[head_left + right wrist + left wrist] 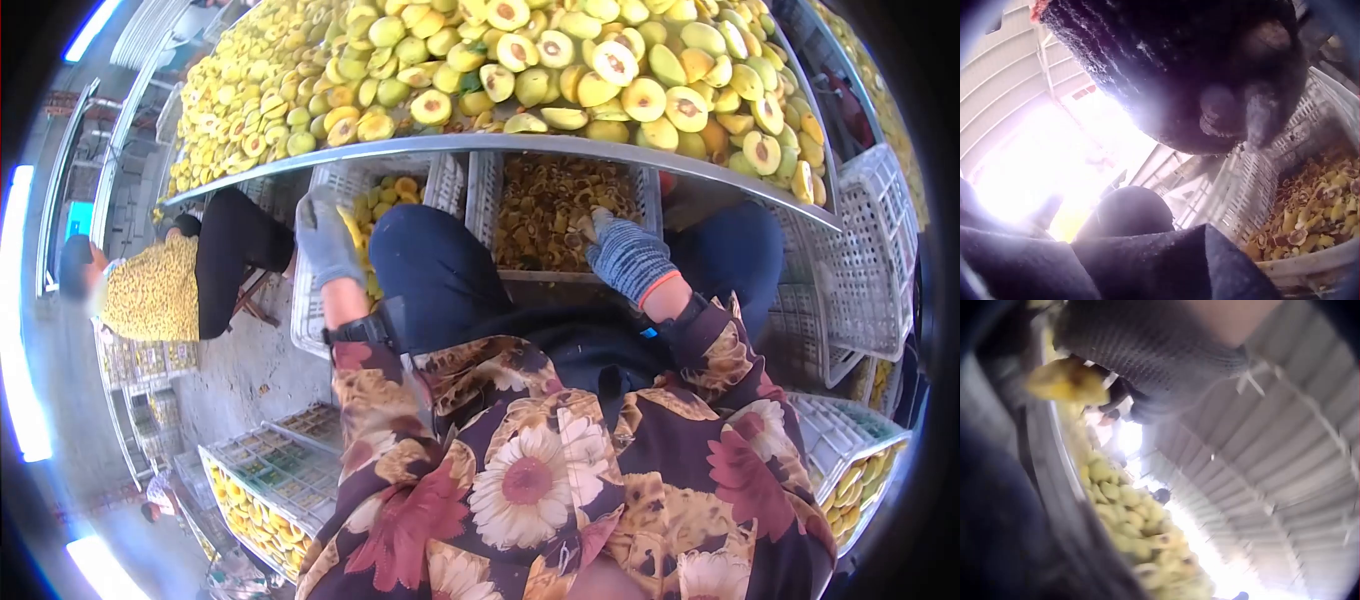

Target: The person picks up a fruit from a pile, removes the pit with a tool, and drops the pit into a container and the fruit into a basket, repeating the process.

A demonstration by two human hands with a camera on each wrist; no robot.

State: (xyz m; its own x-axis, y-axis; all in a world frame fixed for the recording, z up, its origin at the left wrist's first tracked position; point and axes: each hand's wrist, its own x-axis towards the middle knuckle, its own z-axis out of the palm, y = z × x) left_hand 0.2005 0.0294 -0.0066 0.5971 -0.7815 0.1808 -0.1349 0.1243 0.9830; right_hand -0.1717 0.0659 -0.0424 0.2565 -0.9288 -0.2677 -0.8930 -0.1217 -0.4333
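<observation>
My left hand (325,240), in a grey glove, is over a white crate of cut fruit beside my knee. It grips a yellow peach half (350,228) along its edge; the same half (1066,381) looks blurred at the fingers in the left wrist view. My right hand (630,255), in a dark striped knit glove with an orange cuff, is by the near right corner of a crate (545,276) of brown and yellow pit scraps. Its fingers curl inward in the right wrist view, and bare fingertips (1272,34) poke out of the glove. The palm is hidden.
A metal-rimmed table (500,143) heaped with halved peaches (640,75) spans the front. Stacked white crates (865,260) stand at the right, and a filled crate (270,450) lies behind left. Another person (155,295) sits at the left.
</observation>
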